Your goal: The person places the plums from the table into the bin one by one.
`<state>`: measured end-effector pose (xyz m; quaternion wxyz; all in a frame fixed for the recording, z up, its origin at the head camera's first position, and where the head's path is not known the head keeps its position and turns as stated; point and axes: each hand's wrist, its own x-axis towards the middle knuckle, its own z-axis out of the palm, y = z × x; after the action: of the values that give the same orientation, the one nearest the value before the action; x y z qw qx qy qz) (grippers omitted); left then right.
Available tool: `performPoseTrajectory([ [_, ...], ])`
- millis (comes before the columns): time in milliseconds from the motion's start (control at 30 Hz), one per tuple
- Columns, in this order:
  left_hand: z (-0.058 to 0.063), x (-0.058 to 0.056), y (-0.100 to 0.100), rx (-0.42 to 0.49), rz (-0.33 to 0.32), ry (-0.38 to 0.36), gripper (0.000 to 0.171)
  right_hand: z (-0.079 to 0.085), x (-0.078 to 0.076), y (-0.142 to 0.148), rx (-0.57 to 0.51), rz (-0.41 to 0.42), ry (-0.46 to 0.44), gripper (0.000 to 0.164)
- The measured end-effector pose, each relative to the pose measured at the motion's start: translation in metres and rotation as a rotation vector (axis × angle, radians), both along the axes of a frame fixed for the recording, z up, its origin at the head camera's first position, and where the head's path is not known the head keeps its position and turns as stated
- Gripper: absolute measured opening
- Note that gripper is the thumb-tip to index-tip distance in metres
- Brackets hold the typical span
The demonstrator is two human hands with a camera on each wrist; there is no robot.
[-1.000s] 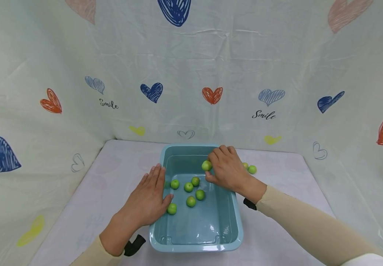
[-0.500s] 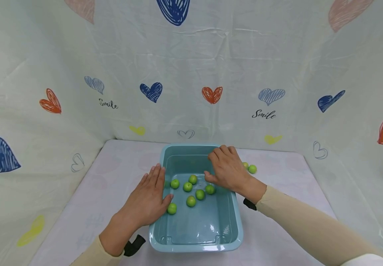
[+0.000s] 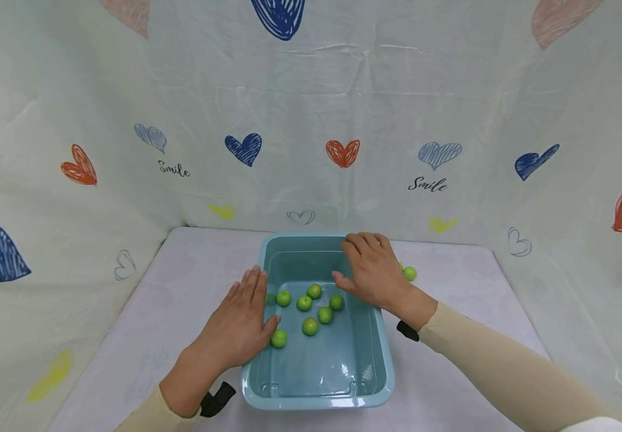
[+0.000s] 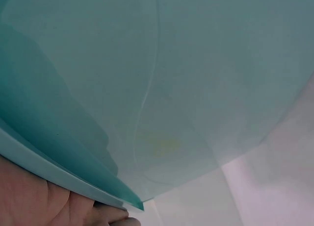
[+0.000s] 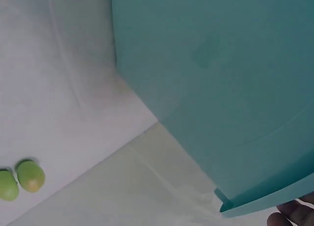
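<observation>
A light blue plastic basin [image 3: 318, 403] stands on the table, with several small round green fruits [image 3: 309, 326] scattered over its floor. My left hand [image 3: 237, 324] rests on the basin's left rim, its fingers straight and side by side. Over the right rim, near the far corner, is my right hand [image 3: 372, 270]; its fingers are bent loosely, the thumb stands apart, and nothing shows between them. From the left wrist I see the basin's outer wall [image 4: 196, 79] and part of the palm under the rim. In the right wrist view, fingertips [image 5: 297, 212] appear beside the rim.
Outside the basin on the right, two green fruits [image 5: 30, 176] lie on the white tablecloth [image 5: 64, 118]; in the head view my right hand partly covers one. A pale sheet printed with hearts [image 3: 343, 153] hangs behind and at both sides.
My right hand has let go of a green fruit, which dropped into the basin and rolled slightly left among the others. The left hand has stayed on the rim.
</observation>
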<state>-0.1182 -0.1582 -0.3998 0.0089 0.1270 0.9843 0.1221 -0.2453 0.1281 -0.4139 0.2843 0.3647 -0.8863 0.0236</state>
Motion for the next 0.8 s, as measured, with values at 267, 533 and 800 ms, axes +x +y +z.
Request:
performPoseTrajectory([
  [267, -0.001, 0.000, 0.000, 0.005, -0.003, 0.001, 0.086, -0.001, -0.010, 0.027, -0.051, -0.052, -0.006, 0.058],
  [533, 0.000, 0.000, 0.000, 0.010, -0.003, -0.003, 0.086, -0.016, -0.026, 0.064, -0.084, -0.156, -0.034, 0.062],
  [800, 0.000, 0.000, 0.000, 0.014, -0.001, -0.017, 0.086, -0.051, -0.044, 0.108, -0.077, -0.223, 0.002, 0.052],
])
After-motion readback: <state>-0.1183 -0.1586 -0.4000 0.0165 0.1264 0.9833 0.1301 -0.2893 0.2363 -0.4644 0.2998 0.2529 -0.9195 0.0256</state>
